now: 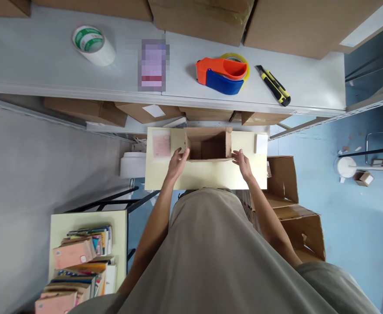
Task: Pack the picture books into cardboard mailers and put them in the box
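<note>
A small brown cardboard box (208, 148) stands on the pale yellow table in front of me, its top open and its inside dark. At the box's near left corner is my left hand (177, 165), fingers apart, with the thumb side against or very close to the cardboard. My right hand (242, 165) is by the near right corner, its fingers spread and not wrapped round the box. Whether the right fingertips touch it I cannot tell. On the pale yellow table (207, 174), a pinkish paper (161, 144) lies left of the box and a small white stack (261, 144) lies to its right.
Above the table, a grey shelf (181, 56) carries a tape roll (101, 50), an orange-and-blue tape dispenser (220, 74), a yellow-black utility knife (274, 86) and large cartons (201, 19). Book stacks (76, 253) sit on a lower-left table. Open cartons (281, 179) stand at right.
</note>
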Demonstrator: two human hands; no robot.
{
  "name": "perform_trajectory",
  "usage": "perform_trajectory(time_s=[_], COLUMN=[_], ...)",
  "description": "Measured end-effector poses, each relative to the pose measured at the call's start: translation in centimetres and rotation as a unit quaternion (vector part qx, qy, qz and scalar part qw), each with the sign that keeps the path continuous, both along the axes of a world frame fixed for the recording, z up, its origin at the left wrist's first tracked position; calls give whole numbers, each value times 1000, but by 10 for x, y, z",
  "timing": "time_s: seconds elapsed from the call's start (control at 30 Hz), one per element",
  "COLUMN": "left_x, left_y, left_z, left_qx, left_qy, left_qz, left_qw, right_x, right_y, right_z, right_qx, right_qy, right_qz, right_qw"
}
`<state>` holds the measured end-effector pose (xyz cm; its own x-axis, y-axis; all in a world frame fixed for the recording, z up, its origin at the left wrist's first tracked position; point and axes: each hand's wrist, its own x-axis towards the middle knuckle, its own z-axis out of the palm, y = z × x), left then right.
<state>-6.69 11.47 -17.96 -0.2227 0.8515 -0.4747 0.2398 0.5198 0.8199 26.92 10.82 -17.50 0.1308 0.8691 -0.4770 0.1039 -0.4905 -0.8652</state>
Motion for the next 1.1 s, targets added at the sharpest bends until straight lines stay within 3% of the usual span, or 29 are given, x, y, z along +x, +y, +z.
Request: perform_trajectory(time_s=[0.1, 0.17, 0.4, 0.57, 0.67, 0.77, 0.87, 1.0, 1.1], left_x=[5, 6, -19, -66, -98, -127, -148, -165, -171], left_y=[-2, -3, -17, -31, -31, -20, -1, 24, 32], left_z=[-2, -6, -35, -61, -77, -96, -118, -145, -157], left_qx=[-43, -37, 19, 35, 39, 25, 12, 6, -25], left_qy=[55, 59, 3, 35, 55, 78, 108, 150, 159], left_qz=[-15, -2, 73, 127, 131, 121, 90, 41, 7], left_qw=[997, 998, 997, 991, 989, 989, 990, 988, 987], right_x=[-2, -3, -17, -76, -136, -202, -261, -314, -337], right_y=[-2, -3, -3, -1, -11, -21, -17, 17, 41], right_z=[-3, 0, 38, 77, 81, 54, -1, -81, -124], right_qx=[-37, -24, 136, 253, 269, 259, 201, 39, -65], right_qy=[-12, -48, -198, -235, -187, -99, -55, -65, -71], right_qz=[20, 25, -3, 64, 149, 236, 270, 194, 117], right_qw=[999, 998, 971, 936, 933, 931, 940, 978, 988])
